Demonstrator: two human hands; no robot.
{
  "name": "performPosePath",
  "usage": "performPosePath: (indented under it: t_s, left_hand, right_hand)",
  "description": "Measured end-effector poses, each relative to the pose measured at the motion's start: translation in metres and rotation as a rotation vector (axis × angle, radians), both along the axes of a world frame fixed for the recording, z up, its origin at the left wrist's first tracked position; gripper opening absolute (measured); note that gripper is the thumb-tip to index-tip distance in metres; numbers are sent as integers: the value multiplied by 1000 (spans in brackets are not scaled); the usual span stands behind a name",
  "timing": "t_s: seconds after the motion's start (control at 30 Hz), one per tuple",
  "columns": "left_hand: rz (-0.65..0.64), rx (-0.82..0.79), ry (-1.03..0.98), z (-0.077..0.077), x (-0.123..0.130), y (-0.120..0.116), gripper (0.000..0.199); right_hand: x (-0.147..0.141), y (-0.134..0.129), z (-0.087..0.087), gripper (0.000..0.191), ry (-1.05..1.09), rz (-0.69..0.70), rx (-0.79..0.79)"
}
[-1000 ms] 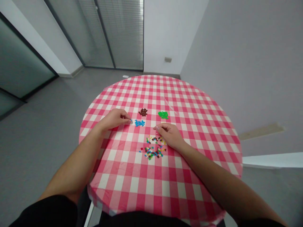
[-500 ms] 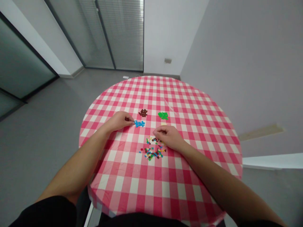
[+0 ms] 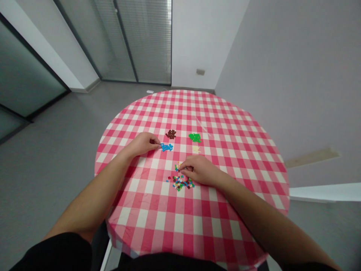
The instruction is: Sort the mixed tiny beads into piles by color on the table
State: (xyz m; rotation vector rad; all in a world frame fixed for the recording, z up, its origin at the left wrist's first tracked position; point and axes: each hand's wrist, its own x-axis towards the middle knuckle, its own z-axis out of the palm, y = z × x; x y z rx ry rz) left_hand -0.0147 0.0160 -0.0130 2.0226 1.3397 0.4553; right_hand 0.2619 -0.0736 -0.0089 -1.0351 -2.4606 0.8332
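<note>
The left grip (image 3: 142,144) has its fingertips drawn together at the edge of the blue bricks (image 3: 167,147), touching or almost touching them; whether it holds a piece is too small to tell. The right grip (image 3: 199,170) curls down with its fingers close together, over the mixed heap of tiny bricks (image 3: 179,182), and it too may or may not hold one. Beyond that grip lie the pale yellow bricks (image 3: 196,149) and green bricks (image 3: 194,137), with brown bricks (image 3: 170,134) beyond the blue, all on the gingham-covered round counter (image 3: 158,222). Dragging fingers could scatter the heap, and a loose pinch could drop a piece into the wrong pile.
</note>
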Motion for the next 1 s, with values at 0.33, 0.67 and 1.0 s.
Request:
performPosePath:
  t_s: [0.33, 0.67, 1.0]
  left_hand:
    - [9, -28, -28, -1, 1, 0, 22]
    - [-17, 28, -2, -2, -1, 2, 27]
    - [-219, 45, -125, 21, 21, -28, 26]
  right_hand:
    - [3, -3, 19, 12, -107, 215, -190]
    - [7, -4, 22, 7, -257, 232, -129]
    - [7, 0, 21, 15, -177, -16, -12]
